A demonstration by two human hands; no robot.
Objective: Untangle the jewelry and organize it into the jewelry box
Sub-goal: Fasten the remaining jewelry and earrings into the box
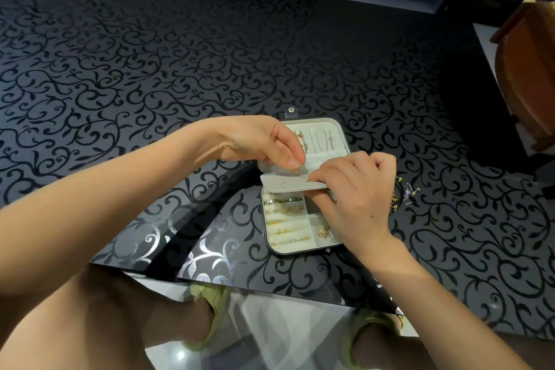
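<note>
Here, the left hand point(261, 141) pinches a tiny earring point(301, 175) against the flap point(279, 184) of the jewelry box point(295, 252), which the right hand point(356, 192) grips; seating it likely needs a steady push.

We look down on a dim, cool-lit scene. The glossy black tabletop point(150, 69) soaks up the light except near its front edge, where glare turns the scrollwork silver. A dark wedge of shadow lies left of the jewelry box point(321, 158), whose pale lining is the brightest, sharpest patch. Wide-angle distortion bows the edges. The wooden chair point(522, 75) at right is soft, and a glare spot marks the floor tile point(180, 354).
</note>
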